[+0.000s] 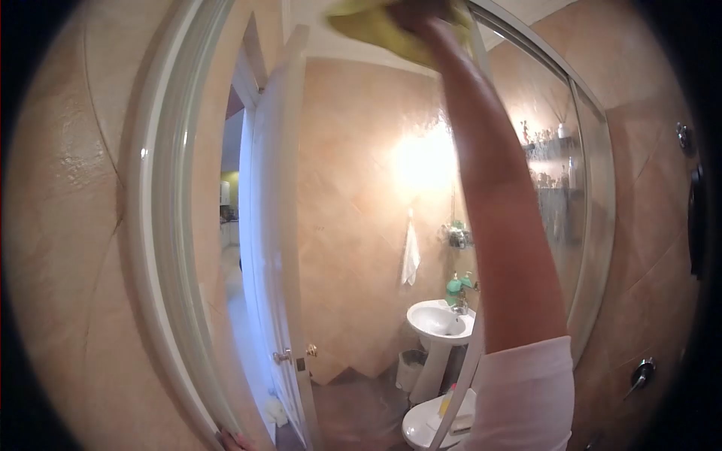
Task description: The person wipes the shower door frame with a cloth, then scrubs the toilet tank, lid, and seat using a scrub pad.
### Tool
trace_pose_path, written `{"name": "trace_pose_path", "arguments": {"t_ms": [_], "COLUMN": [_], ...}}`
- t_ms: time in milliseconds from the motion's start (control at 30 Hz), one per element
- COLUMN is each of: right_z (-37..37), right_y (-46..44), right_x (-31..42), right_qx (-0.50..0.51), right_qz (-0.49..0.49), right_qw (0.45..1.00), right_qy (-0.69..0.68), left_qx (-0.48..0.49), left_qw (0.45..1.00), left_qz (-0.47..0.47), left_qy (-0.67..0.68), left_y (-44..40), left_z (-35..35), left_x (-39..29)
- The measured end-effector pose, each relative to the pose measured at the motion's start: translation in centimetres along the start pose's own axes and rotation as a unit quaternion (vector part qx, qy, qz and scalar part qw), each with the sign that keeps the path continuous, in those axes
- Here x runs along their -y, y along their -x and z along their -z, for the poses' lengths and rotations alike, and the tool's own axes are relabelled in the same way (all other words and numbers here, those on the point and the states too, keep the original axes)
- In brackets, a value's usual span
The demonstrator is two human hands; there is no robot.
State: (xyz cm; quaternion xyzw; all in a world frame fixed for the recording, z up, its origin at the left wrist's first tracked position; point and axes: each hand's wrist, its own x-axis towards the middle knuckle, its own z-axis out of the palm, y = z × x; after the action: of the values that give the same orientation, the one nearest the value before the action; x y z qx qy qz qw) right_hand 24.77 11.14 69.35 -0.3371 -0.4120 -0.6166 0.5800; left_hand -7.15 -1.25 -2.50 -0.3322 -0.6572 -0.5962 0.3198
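My right arm reaches up with its white sleeve at the lower right. At the top edge of the view, my right hand is closed on a yellow cloth, beside the upper metal rail of the shower enclosure. The cloth spreads out around the hand, and the fingers are partly cut off and blurred. Low on the left, a small part of my left hand shows, its fingers curled at the edge of the shower frame; most of that hand is out of view.
Beyond the opening stand a white door, a washbasin, a toilet and a waste bin. A white towel hangs on the wall. Wet-looking glass is at right, near a shower tap.
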Motion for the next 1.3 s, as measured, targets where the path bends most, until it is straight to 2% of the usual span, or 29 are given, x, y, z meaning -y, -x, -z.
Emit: {"name": "trace_pose_path", "arguments": {"t_ms": [67,100,167,200,300,333,367,433,500,600,700,733,767,900,1033,1100,1167,1200,1233,1267,1300], "right_z": [-1.0,-1.2,-1.8,-1.6,-0.2,0.7,1.6,3.8,6.5,10.6,13.7,14.8,15.9,22.6,28.8,30.1,29.7,29.0,28.1,27.1,25.9], "right_y": [0.8,1.0,0.8,0.5,0.0,-0.1,0.6,2.4,5.4,11.2,18.7,22.3,25.9,43.6,57.8,61.3,62.5,62.0,61.2,60.3,59.2], "right_x": [-0.8,-0.5,1.5,3.4,10.2,12.6,14.8,18.9,22.1,25.0,26.4,26.5,26.5,25.3,23.1,20.3,16.0,13.3,10.6,8.0,5.8], "right_qx": [0.005,0.004,0.004,0.001,-0.01,-0.016,-0.02,-0.033,-0.043,-0.045,-0.017,0.006,0.031,0.174,0.307,0.371,0.446,0.475,0.482,0.469,0.445], "right_qz": [-0.027,-0.036,-0.037,-0.032,0.008,0.025,0.046,0.087,0.121,0.15,0.174,0.185,0.19,0.242,0.27,0.249,0.183,0.137,0.098,0.07,0.046], "right_qw": [1.0,0.999,0.999,0.999,0.995,0.993,0.988,0.977,0.961,0.935,0.907,0.895,0.88,0.788,0.656,0.595,0.548,0.544,0.569,0.624,0.688], "right_qy": [0.001,-0.002,-0.017,-0.034,-0.096,-0.119,-0.144,-0.193,-0.245,-0.32,-0.384,-0.407,-0.433,-0.539,-0.634,-0.668,-0.684,-0.678,-0.66,-0.621,-0.572], "left_qx": [-0.056,-0.06,-0.052,-0.033,-0.009,0.04,0.042,0.049,0.033,0.039,0.096,0.104,0.089,0.089,0.141,0.158,0.163,0.162,0.151,0.154,0.193], "left_qw": [0.996,0.996,0.995,0.999,1.0,0.999,0.999,0.994,0.995,0.987,0.961,0.962,0.972,0.981,0.96,0.943,0.916,0.89,0.852,0.849,0.896], "left_qz": [-0.066,-0.062,-0.069,-0.038,0.012,0.007,0.016,0.059,0.045,0.048,0.083,0.092,0.045,-0.016,0.041,0.077,0.134,0.182,0.243,0.238,0.144], "left_qy": [-0.031,-0.035,0.053,-0.002,0.024,0.021,0.012,0.083,0.083,0.149,0.246,0.237,0.212,0.174,0.239,0.281,0.341,0.385,0.438,0.445,0.374], "left_y": [0.7,1.2,2.2,1.1,0.7,0.9,1.4,-0.2,0.6,-1.1,-1.1,-0.4,0.4,1.5,0.7,0.3,-0.4,-0.6,-0.8,-0.8,-0.4], "left_z": [-1.3,-2.4,-3.8,-1.5,-0.5,-0.3,-0.2,1.0,0.3,1.5,2.4,1.7,0.5,0.0,1.5,2.0,2.1,2.2,2.5,2.6,2.6], "left_x": [1.4,2.9,6.0,1.1,0.2,1.0,1.3,-0.5,1.2,-1.4,-1.1,0.7,3.3,4.3,2.1,1.6,1.2,0.9,0.5,0.4,1.6]}}
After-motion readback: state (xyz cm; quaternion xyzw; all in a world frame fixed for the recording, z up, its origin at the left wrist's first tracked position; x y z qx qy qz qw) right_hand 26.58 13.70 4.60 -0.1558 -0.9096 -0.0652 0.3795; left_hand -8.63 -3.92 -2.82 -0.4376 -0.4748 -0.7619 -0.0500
